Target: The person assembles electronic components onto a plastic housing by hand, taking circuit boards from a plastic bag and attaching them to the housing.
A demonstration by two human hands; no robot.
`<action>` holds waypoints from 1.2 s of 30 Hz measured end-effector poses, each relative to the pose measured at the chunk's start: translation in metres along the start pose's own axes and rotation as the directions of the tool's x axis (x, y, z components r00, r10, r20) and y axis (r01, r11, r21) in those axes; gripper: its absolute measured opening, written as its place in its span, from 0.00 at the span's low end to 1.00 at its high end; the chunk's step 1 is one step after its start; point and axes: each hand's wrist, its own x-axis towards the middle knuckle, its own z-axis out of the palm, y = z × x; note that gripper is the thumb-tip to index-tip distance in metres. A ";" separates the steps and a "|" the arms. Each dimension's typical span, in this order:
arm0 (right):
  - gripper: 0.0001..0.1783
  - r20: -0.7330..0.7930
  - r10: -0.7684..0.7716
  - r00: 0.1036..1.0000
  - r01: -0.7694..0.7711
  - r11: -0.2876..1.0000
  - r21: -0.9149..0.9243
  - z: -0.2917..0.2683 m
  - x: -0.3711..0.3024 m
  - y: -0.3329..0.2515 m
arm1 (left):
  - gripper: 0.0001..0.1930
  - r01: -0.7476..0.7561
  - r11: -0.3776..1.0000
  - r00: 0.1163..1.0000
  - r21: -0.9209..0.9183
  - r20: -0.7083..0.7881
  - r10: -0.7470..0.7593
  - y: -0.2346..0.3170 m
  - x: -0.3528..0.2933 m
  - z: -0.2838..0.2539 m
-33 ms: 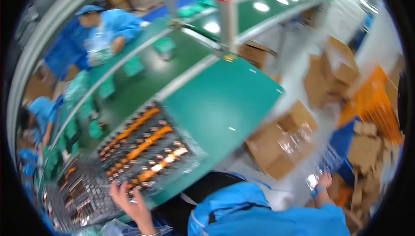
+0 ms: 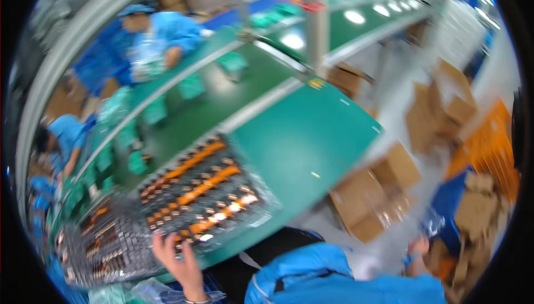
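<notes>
My left hand (image 2: 182,268) has its fingers spread at the near edge of a black tray (image 2: 197,190) with rows of small orange, dark and copper-coloured parts; the fingertips seem to touch the edge. A second tray-like stack (image 2: 108,243) of dark and metallic parts, partly under clear plastic, sits to its left. My right hand (image 2: 418,247) reaches out at the lower right, blurred, so its fingers cannot be made out clearly. Beside it, crumpled clear plastic (image 2: 433,225) is over a blue bin (image 2: 445,206); whether hand and plastic touch is not clear.
A green tabletop (image 2: 300,131) adjoins a conveyor belt (image 2: 206,109) carrying green pieces. A metal post (image 2: 315,26) rises at the table's far corner. Open cardboard cartons (image 2: 372,193), flattened cardboard (image 2: 475,209) and an orange crate (image 2: 484,148) stand right. Two co-workers in blue (image 2: 172,34) are across the belt.
The whole view has shifted, so things sit further right and lower. Clear plastic seen at my right hand now appears off its fingers, toward the blue bin. My left hand stays at the tray's edge.
</notes>
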 end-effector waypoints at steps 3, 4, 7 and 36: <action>0.11 -0.140 0.335 0.932 -0.327 0.942 0.083 0.051 0.005 0.038 | 0.15 0.019 0.998 1.000 0.060 0.017 -0.020 0.008 0.003 -0.001; 0.11 -0.096 0.331 0.939 -0.327 0.943 0.061 0.084 0.015 0.043 | 0.15 0.034 0.998 0.998 0.052 0.042 -0.036 0.009 0.006 0.001; 0.11 0.157 0.284 0.946 -0.274 0.958 -0.088 0.203 0.015 0.045 | 0.15 0.093 0.987 0.996 0.130 -0.010 -0.093 0.004 -0.001 -0.018; 0.12 0.893 0.286 -0.347 0.464 0.880 -0.102 0.608 -0.403 0.262 | 0.15 0.259 0.943 0.963 0.211 0.014 -0.268 0.008 -0.007 0.010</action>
